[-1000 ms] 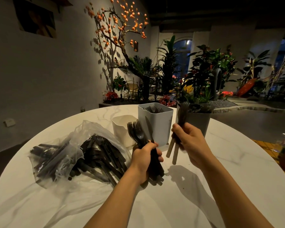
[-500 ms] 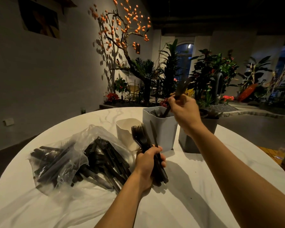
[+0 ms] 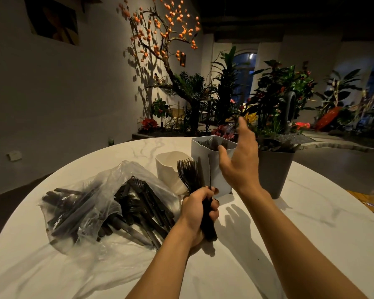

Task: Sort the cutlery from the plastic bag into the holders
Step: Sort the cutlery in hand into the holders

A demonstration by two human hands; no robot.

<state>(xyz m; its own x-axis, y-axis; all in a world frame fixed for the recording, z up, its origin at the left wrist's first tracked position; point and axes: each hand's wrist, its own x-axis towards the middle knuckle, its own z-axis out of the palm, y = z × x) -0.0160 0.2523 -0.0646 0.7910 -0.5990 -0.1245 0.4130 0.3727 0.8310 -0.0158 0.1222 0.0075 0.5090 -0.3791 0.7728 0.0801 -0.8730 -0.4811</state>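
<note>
1. A bundle of black forks [image 3: 191, 175] is gripped in the left hand [image 3: 198, 212], fingers curled round the handles, tines pointing up, above the white marbled bench [image 3: 311, 223].
2. The right hand [image 3: 240, 162] is held spread and empty in the air in front of the grey holder [image 3: 203, 152], with nothing grasped.
3. Dark cutlery is seen standing inside the grey holder.
4. A cream holder [image 3: 168, 169] is set just left of the grey one, and a dark grey holder [image 3: 274, 173] just to its right.
5. The clear plastic bag [image 3: 91, 203] is laid on the bench at the left, with many black cutlery pieces [image 3: 138, 208] inside and spilling from its mouth.
</note>
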